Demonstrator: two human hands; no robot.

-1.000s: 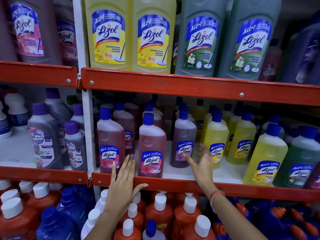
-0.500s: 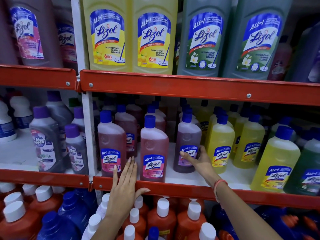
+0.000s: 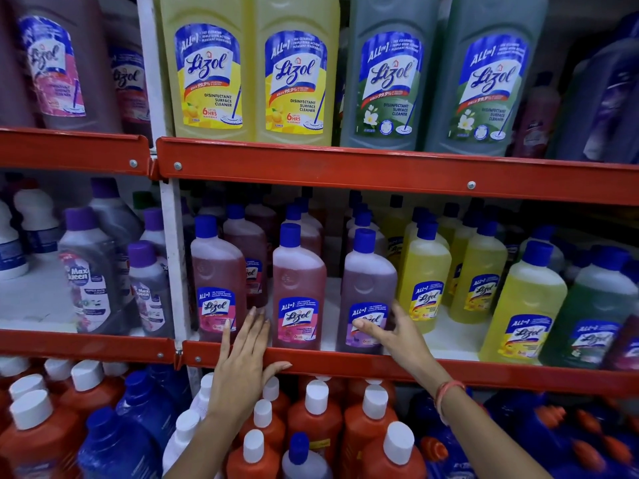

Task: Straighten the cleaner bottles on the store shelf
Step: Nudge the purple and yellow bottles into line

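On the middle shelf [image 3: 484, 373] a purple cleaner bottle [image 3: 367, 278] with a blue cap stands upright at the front edge. My right hand [image 3: 397, 335] grips its lower part, thumb across the label and fingers round its right side. Left of it stand two pink bottles [image 3: 298, 281] [image 3: 215, 271], labels facing out. My left hand [image 3: 242, 368] lies flat on the red shelf rail, fingertips reaching up between the two pink bottles, holding nothing.
Yellow bottles [image 3: 427, 278] and a green one [image 3: 594, 316] fill the shelf to the right, more rows behind. Large yellow and green bottles [image 3: 297, 81] stand on the shelf above. Orange and blue bottles with white caps [image 3: 316, 416] crowd below my arms. A white upright [image 3: 171, 254] divides the bays.
My right hand reached the purple bottle, took hold of it and drew it forward to the shelf's front edge, in line with the pink bottles. The left hand stayed on the rail.
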